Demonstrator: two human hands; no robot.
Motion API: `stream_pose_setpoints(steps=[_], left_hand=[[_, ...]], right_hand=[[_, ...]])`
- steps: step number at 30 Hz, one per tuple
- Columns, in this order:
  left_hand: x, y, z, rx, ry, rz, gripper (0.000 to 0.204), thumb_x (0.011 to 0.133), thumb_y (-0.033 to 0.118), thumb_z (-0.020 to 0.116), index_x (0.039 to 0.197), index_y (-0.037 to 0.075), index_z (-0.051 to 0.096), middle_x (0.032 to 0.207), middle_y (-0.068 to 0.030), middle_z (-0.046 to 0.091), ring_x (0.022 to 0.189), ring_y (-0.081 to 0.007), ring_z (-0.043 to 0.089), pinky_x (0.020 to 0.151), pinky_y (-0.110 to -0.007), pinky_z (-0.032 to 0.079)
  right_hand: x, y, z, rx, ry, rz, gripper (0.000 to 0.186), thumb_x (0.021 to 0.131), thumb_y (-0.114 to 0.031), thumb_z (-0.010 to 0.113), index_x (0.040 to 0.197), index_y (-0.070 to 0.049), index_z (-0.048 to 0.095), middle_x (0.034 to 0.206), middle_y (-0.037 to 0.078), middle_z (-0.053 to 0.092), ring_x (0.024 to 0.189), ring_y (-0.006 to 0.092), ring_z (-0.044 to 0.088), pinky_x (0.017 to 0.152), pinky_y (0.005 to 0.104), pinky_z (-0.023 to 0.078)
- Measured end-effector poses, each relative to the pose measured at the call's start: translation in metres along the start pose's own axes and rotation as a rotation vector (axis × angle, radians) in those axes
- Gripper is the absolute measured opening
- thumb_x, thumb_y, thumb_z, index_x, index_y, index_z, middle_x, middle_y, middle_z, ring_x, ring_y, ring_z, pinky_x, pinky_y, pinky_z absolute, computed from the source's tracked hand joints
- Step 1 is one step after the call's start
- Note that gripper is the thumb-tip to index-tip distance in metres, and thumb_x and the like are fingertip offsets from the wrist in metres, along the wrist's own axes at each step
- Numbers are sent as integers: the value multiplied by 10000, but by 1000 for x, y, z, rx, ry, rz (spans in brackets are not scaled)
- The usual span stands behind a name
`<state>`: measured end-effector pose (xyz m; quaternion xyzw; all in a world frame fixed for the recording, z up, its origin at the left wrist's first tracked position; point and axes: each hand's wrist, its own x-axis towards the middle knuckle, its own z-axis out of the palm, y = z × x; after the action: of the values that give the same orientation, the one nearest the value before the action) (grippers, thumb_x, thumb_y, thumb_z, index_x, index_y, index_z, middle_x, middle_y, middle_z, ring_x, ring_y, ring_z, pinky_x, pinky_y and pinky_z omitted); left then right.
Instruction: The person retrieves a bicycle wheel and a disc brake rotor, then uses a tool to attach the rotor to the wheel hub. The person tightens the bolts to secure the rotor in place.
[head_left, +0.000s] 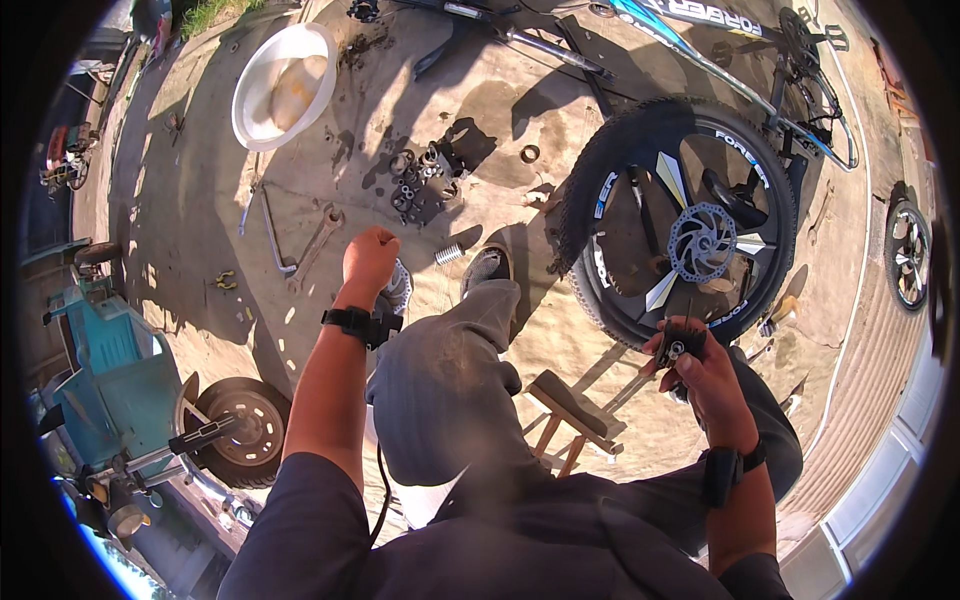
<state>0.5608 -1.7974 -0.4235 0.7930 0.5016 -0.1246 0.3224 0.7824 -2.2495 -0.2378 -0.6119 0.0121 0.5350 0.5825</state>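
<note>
My left hand (372, 256) is closed over the ground beside my knee, and I cannot make out whether anything is in its fingers. Just behind that hand, a silver perforated disc (399, 287) shows in part. In my right hand (712, 385) is a compact black tool (680, 343) with a silver round end and a thin rod sticking up; its exact kind is unclear. Close beyond it, a black bicycle wheel (590, 290) lies flat, its silver brake disc (702, 243) facing up. A coil spring (449, 254) rests near my shoe (487, 268).
A blue and white bicycle frame (690, 55) lies at the far right. Small metal parts (420, 180), wrenches (325, 232) and a white basin (318, 100) are ahead and left. A small wooden stool (570, 410) stands near me; a teal vehicle (115, 375) is left.
</note>
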Motion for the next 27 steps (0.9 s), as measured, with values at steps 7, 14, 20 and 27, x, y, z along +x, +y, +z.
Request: stream_pose_setpoints(steps=[7,14,20,27], left_hand=[[27,-7,51,244,-89,-73,246,922,291,622,1060,120,731,1050,-174,747,1030,-387,699,898,-489,547],[60,-17,71,303,-157,41,282,949,241,598,1188,116,678,1185,-193,690,1105,-403,661,937,-497,531],[84,-8,81,343,-211,81,321,917,157,619,1231,103,663,1228,-203,651,1117,-426,641,948,-514,521],[111,-41,98,432,-159,154,270,918,132,623,1183,97,665,1152,-194,678,1065,-431,664,881,-536,539]], right_hand=[[45,-19,15,-3,-88,74,645,908,-342,767,1396,-9,508,1226,158,680,1024,236,712,779,300,549],[77,-33,23,-30,-95,162,675,896,-366,779,1382,12,503,1216,165,679,1034,242,717,795,293,548],[93,-44,20,16,-155,243,531,943,-216,761,1374,2,541,1232,104,652,1091,207,673,956,338,523],[113,-57,22,-191,-167,332,542,919,-235,770,1410,-123,572,1243,61,667,1135,137,612,995,319,498]])
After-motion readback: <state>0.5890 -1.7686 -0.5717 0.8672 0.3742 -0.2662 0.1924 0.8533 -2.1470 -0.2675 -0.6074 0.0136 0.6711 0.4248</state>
